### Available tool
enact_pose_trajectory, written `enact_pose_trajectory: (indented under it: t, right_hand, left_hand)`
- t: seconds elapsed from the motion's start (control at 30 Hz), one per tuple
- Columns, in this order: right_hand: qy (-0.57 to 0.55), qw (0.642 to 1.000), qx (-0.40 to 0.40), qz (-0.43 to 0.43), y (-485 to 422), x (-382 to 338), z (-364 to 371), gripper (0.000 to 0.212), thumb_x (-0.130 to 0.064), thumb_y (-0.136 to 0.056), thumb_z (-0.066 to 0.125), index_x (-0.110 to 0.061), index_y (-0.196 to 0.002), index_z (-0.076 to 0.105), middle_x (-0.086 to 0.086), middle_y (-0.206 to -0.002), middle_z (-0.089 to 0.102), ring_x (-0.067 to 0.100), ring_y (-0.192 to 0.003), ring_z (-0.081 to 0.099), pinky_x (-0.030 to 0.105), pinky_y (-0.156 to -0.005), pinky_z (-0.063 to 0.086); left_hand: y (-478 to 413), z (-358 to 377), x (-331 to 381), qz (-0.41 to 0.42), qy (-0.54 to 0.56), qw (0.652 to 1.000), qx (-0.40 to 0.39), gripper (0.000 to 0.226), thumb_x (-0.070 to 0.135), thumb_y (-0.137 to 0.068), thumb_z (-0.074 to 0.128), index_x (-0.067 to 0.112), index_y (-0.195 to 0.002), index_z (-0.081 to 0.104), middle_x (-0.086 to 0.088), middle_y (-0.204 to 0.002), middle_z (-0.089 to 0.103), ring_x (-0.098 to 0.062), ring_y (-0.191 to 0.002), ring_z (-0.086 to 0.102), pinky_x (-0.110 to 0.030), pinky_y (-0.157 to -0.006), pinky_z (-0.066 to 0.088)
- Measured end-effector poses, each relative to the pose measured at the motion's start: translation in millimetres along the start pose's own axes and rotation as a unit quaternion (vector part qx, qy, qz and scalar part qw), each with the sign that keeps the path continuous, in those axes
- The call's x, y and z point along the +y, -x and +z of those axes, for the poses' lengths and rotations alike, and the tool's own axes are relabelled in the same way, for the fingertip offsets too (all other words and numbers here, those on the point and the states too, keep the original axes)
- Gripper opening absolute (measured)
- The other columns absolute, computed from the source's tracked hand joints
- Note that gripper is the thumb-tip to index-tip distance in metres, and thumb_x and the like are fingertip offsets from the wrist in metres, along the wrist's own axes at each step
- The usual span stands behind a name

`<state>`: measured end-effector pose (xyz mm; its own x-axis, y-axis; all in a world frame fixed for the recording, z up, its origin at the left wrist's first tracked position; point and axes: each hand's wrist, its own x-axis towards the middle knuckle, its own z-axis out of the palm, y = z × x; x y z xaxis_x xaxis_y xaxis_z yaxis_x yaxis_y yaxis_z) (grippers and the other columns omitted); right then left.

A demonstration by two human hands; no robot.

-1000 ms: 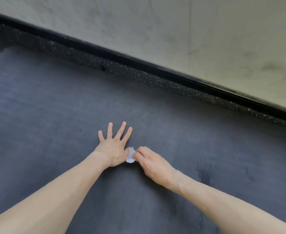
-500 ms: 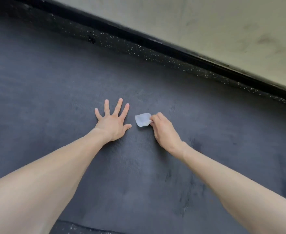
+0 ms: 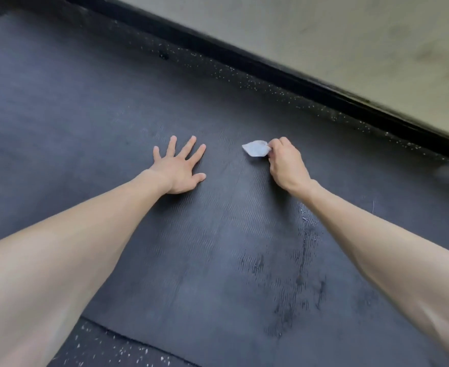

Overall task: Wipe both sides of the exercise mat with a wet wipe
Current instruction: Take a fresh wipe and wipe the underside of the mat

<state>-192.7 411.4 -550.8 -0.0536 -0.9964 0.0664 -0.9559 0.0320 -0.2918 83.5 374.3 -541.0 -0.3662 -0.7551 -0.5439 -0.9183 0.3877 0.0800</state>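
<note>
A dark grey ribbed exercise mat (image 3: pixel 91 107) lies flat on the floor and fills most of the view. My left hand (image 3: pixel 179 168) rests flat on it with fingers spread, palm down. To its right, my right hand (image 3: pixel 285 165) pinches a small white wet wipe (image 3: pixel 255 149) at its right edge, against the mat surface. The wipe sticks out to the left of my fingers. Dark damp streaks (image 3: pixel 301 263) show on the mat under my right forearm.
Black speckled rubber floor (image 3: pixel 244 75) runs beyond the mat's far edge, and shows again at the near edge (image 3: pixel 106 350). A black baseboard (image 3: pixel 297 75) and a pale wall (image 3: pixel 324 30) rise diagonally behind.
My right hand has slid the wipe to the right and away from my left hand. My left hand stays pressed on the mat.
</note>
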Motion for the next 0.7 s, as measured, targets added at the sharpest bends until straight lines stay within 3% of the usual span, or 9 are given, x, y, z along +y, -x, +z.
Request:
enact_pose_trajectory:
  t: [0.13,0.2,0.3,0.37,0.43,0.53,0.6,0.7]
  right_hand:
    - [-0.059,0.987,-0.049,-0.144,91.2,-65.6,24.0,0.007,0.003,-0.088,0.053,-0.004,-0.086,0.056,0.015,-0.085,0.052,0.035,-0.077,0.051,0.039,-0.068,0.036]
    - [-0.05,0.968,-0.099,-0.226,135.9,-89.3,32.4,0.016,0.008,-0.077,0.056,-0.006,-0.084,0.055,0.014,-0.082,0.05,0.03,-0.073,0.047,0.036,-0.066,0.036]
    - [-0.022,0.95,-0.094,-0.297,136.5,-82.8,27.8,0.018,0.006,-0.074,0.043,-0.007,-0.082,0.053,0.013,-0.08,0.049,0.028,-0.07,0.045,0.037,-0.064,0.04]
    - [0.002,0.968,-0.047,-0.247,108.0,-56.2,18.0,0.018,0.012,-0.073,0.047,-0.003,-0.08,0.054,0.017,-0.081,0.05,0.034,-0.07,0.051,0.04,-0.063,0.042]
    - [0.031,0.991,-0.012,-0.128,69.7,-16.5,2.6,0.018,0.014,-0.079,0.049,0.001,-0.089,0.055,0.022,-0.091,0.052,0.04,-0.082,0.054,0.045,-0.07,0.043]
    - [0.028,1.0,-0.007,-0.003,35.9,32.6,-12.4,0.016,0.003,-0.09,0.044,0.003,-0.1,0.057,0.023,-0.1,0.054,0.043,-0.091,0.053,0.045,-0.079,0.041]
    - [0.005,1.0,-0.008,-0.013,40.3,23.5,-9.5,0.015,-0.004,-0.096,0.047,0.001,-0.102,0.059,0.021,-0.098,0.056,0.043,-0.09,0.055,0.043,-0.079,0.04]
    - [-0.045,0.993,-0.009,-0.105,86.1,-30.0,11.7,0.009,-0.004,-0.095,0.054,-0.001,-0.099,0.061,0.017,-0.091,0.057,0.04,-0.084,0.057,0.041,-0.076,0.04]
  left_hand:
    - [37.3,30.0,19.2,-0.031,0.044,0.996,0.073,0.066,0.051,-0.105,0.024,0.027,-0.161,0.0,0.0,-0.169,-0.01,-0.037,-0.153,-0.009,-0.061,-0.121,0.008]
    - [63.0,56.3,30.5,-0.035,0.029,0.994,0.104,0.064,0.048,-0.106,0.025,0.024,-0.161,0.003,-0.003,-0.169,-0.006,-0.038,-0.153,-0.005,-0.058,-0.121,0.01]
    - [78.6,73.8,32.9,-0.036,0.022,0.993,0.111,0.062,0.044,-0.107,0.022,0.024,-0.161,0.001,-0.001,-0.169,-0.008,-0.037,-0.153,-0.007,-0.055,-0.122,0.007]
    - [80.6,72.2,29.0,-0.028,0.029,0.993,0.111,0.06,0.042,-0.108,0.021,0.024,-0.161,0.001,0.0,-0.169,-0.007,-0.035,-0.154,-0.007,-0.054,-0.123,0.007]
    - [84.4,73.6,25.4,-0.024,0.029,0.993,0.115,0.059,0.04,-0.108,0.021,0.025,-0.161,0.001,0.001,-0.169,-0.007,-0.035,-0.154,-0.007,-0.052,-0.123,0.007]
    - [96.1,79.9,24.1,-0.032,0.049,0.992,0.109,0.059,0.04,-0.109,0.022,0.025,-0.161,0.0,0.001,-0.169,-0.01,-0.033,-0.154,-0.01,-0.049,-0.124,0.004]
    - [99.9,85.6,25.4,-0.038,0.054,0.992,0.108,0.059,0.04,-0.109,0.02,0.025,-0.161,-0.002,0.001,-0.168,-0.012,-0.033,-0.154,-0.013,-0.048,-0.125,0.001]
    - [98.2,87.6,29.7,-0.05,0.05,0.992,0.108,0.059,0.038,-0.109,0.018,0.024,-0.161,-0.005,-0.001,-0.168,-0.013,-0.035,-0.153,-0.014,-0.05,-0.124,0.0]
